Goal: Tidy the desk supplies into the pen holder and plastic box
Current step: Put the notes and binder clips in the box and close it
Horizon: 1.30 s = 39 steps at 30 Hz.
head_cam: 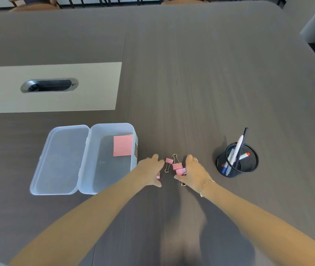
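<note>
The dark table [220, 83] lies bare and wide beyond the hands, its near edge out of view, with the open plastic box [112, 129] close on the left and the mesh pen holder [237, 160] to the right. The box holds a pink sticky note [123, 145] at its far right; the holder keeps several pens [238, 148] leaning up and away. The left hand [150, 168] and right hand [193, 172], both cupped and part-open, flank a cluster of pink binder clips [176, 167], the foremost wire handle pointing away; another clip [158, 175] sits under the left hand.

A dark grey wood-grain bench [210, 83] carries an inset beige panel [95, 89] with an oval metal cable grommet [49, 85]; brown chairs [33, 4] stand beyond
</note>
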Each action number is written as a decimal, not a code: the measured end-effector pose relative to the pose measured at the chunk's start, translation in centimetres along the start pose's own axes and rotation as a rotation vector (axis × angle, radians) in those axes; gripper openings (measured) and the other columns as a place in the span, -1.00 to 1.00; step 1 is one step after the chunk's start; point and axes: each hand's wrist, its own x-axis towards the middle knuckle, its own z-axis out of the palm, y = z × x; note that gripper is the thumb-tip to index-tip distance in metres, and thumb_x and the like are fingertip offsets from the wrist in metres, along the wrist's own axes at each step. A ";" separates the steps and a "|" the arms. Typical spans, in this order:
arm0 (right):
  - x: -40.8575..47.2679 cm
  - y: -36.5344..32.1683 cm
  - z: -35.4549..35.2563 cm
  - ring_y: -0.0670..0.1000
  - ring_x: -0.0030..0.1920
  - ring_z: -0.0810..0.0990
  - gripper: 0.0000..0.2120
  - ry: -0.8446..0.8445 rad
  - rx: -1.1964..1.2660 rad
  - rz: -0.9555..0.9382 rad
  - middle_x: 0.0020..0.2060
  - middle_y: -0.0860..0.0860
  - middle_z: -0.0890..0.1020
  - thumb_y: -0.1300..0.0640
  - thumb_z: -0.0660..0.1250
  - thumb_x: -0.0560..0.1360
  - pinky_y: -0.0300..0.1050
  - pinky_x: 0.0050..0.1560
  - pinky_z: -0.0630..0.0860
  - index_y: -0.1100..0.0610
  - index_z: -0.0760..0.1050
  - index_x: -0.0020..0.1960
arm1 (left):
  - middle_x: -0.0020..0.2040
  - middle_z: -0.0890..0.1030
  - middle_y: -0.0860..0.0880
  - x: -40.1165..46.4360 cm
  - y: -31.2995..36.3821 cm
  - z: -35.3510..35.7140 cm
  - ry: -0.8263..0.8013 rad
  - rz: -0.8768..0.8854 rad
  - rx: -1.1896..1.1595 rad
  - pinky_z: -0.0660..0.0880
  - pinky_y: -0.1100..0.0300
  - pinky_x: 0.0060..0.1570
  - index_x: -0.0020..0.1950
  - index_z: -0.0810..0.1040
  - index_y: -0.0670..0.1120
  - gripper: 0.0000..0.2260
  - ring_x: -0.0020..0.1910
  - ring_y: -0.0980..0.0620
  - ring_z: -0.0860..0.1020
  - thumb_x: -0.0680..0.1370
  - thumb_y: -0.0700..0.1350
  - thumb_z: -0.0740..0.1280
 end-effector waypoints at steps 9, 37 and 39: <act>-0.4 2.6 -1.1 0.15 -0.18 0.40 -0.78 0.119 -0.013 -0.048 -0.09 0.11 0.37 0.18 0.26 0.43 -0.11 -0.20 0.29 0.14 0.19 -0.12 | -0.19 0.37 -0.10 0.7 -1.0 1.6 0.113 -0.088 -0.198 0.31 0.06 -0.23 -0.06 0.32 -0.18 -0.87 -0.18 -0.12 0.31 0.49 -0.18 0.25; 1.7 -0.1 0.0 0.08 -0.32 0.46 -0.81 0.151 0.144 -0.040 -0.08 0.04 0.42 0.12 0.30 0.42 -0.06 -0.27 0.49 0.20 0.37 -0.06 | -0.23 0.55 -0.06 3.2 -1.0 1.5 0.015 -0.257 -0.641 0.44 0.18 -0.36 -0.04 0.32 -0.14 -0.87 -0.38 -0.09 0.51 0.56 -0.08 0.20; 1.8 0.3 -0.3 0.06 -0.33 0.46 -0.89 0.139 0.173 -0.036 -0.08 0.05 0.42 0.18 0.24 0.43 -0.07 -0.29 0.46 0.19 0.35 -0.09 | -0.14 0.61 -0.12 3.1 -0.8 0.6 0.062 -0.274 -0.772 0.44 0.22 -0.40 -0.04 0.34 -0.14 -0.84 -0.38 -0.05 0.53 0.57 -0.05 0.20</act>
